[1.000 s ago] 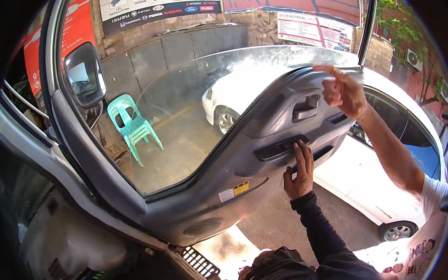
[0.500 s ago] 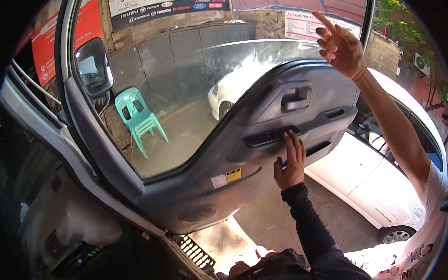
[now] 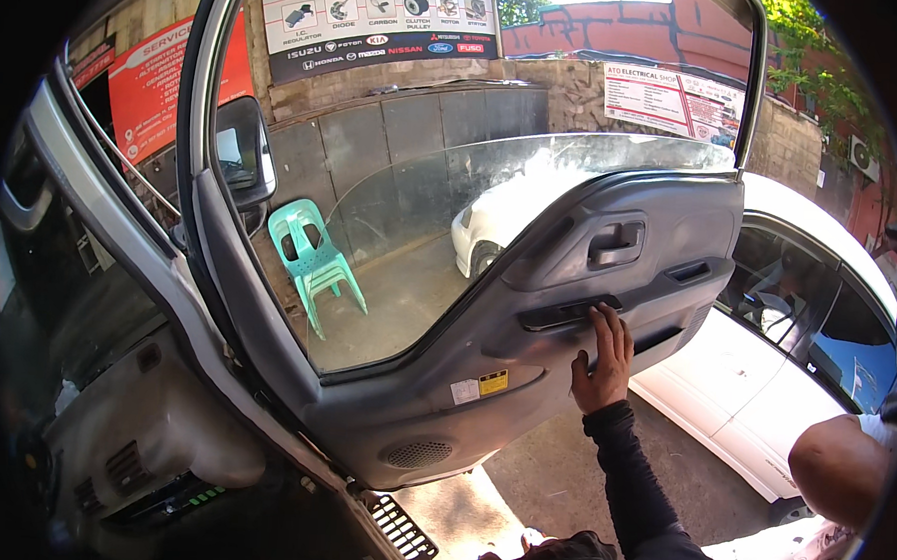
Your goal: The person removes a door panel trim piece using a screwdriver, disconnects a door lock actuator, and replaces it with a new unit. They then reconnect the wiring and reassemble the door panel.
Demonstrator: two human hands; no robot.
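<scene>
My right hand, in a black sleeve, reaches up from the lower edge to the inside of an open grey vehicle door. Its fingers are stretched out, with the fingertips at the dark switch panel on the armrest. The thumb stands apart and nothing is held. Above the panel is the inner door handle. The window glass is partly lowered, its curved top edge showing inside the frame. Low on the door are a yellow label and a round speaker grille. My left hand is not in view.
Another person's bent arm is at the right edge. A white car stands close behind the door. Stacked green plastic chairs are outside, near the side mirror. The vehicle's dashboard is at lower left.
The other person's raised, pointing arm has come down to the right edge. The whole view has shifted, so the door sits lower and further right. My right hand stays at the switch panel.
</scene>
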